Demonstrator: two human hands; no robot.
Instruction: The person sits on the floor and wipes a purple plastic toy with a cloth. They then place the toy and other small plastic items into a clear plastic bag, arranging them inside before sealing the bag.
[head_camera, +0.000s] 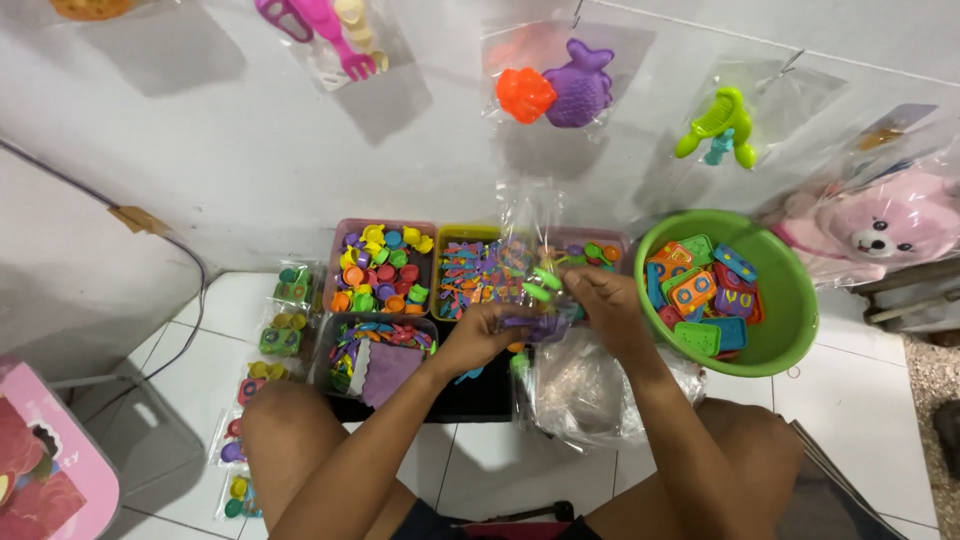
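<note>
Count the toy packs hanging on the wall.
5: top-left corner pack, pink fork pack, orange and purple pack, green pack, pink bear pack. More may hang out of frame.

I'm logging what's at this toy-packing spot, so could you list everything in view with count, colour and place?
Clear bag: one, see-through, held up between both hands, with green and purple toy pieces.
Sorting trays: at least four, filled with small mixed-colour toy pieces, on the floor by the wall.
Green basin: one, right of the trays, holding flat colourful toy pieces.
Filled packets: several, clear, in a row on the floor left of the trays.
Hanging toy bags: several, clear, on the wall; orange, purple, pink and green toys.
Plush bear: one, pink, bagged, far right.
Pink box: one, bottom left.
Left hand: one, gripping the bag's lower part.
Right hand: one, at the bag's side.
</note>
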